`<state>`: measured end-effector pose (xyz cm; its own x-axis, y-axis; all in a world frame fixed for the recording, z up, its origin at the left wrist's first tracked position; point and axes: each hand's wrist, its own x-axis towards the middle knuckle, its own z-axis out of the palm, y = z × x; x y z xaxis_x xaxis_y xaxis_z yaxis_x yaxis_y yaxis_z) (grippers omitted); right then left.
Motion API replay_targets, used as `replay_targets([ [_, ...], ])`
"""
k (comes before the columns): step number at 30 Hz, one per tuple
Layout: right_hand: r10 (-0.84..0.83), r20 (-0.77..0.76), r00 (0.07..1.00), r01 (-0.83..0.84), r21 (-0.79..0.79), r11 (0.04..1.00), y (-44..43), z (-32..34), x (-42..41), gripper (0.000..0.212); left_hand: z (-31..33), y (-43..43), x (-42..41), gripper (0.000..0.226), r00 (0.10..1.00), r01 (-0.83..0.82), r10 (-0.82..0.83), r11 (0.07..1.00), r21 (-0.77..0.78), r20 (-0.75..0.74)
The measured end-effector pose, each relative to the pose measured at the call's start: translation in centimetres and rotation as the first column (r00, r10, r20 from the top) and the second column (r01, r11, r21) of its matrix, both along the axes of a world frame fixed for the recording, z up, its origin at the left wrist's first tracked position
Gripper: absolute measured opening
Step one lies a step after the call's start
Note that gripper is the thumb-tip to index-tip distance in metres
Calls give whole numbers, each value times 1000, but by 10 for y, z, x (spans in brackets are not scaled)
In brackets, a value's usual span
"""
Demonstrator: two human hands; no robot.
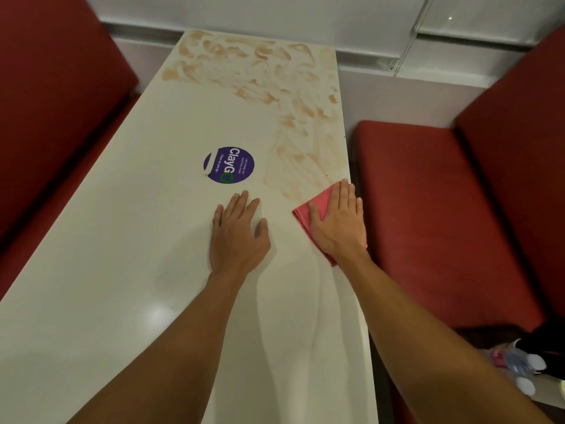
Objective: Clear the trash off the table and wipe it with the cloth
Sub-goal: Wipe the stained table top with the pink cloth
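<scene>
Two flat hands — left hand (237, 237) on table (122, 270), right hand (339, 221) pressing half-hidden cloth (319, 198).

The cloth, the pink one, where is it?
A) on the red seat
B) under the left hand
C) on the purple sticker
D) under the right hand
D: the right hand lies flat on the cloth by the right edge of the table, while the left hand rests on bare tabletop.
</scene>
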<state>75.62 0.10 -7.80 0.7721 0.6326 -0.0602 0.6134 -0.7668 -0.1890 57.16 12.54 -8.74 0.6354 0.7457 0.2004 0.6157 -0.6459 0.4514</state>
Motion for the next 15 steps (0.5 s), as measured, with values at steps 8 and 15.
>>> replay_targets([
  [8, 30, 36, 999, -30, 13, 999, -56, 1, -74, 85, 2, -2, -2, 54, 1000, -2, 2, 1000, 17, 1],
  [15, 3, 11, 1000, -3, 8, 1000, -15, 2, -23, 87, 2, -2, 1, 54, 1000, -13, 13, 1000, 16, -20],
])
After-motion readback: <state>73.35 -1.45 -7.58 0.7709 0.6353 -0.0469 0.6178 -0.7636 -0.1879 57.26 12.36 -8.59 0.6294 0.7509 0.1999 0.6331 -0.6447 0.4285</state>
